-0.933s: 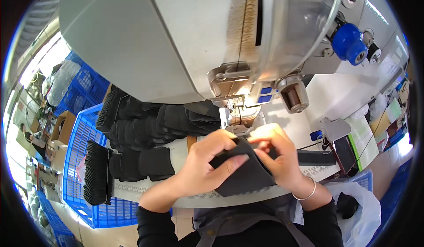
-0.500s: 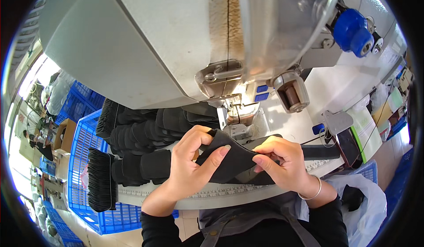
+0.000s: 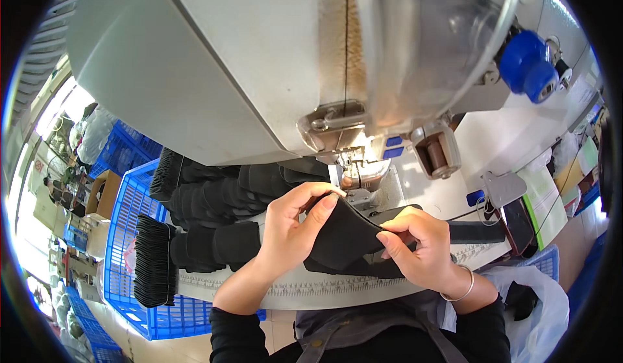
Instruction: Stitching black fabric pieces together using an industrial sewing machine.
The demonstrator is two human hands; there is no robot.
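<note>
1. L hand: thumb + fingers pinching blk fabric edge.
2. R hand: pinching same edge; fabric btwn hands.
3. Sewing mach. beyond hands; stacked blk pcs left of L hand.

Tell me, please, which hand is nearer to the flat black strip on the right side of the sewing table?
Right. The right hand is immediately left of the flat black strip; the left hand is farther left, across the held black fabric.
</note>
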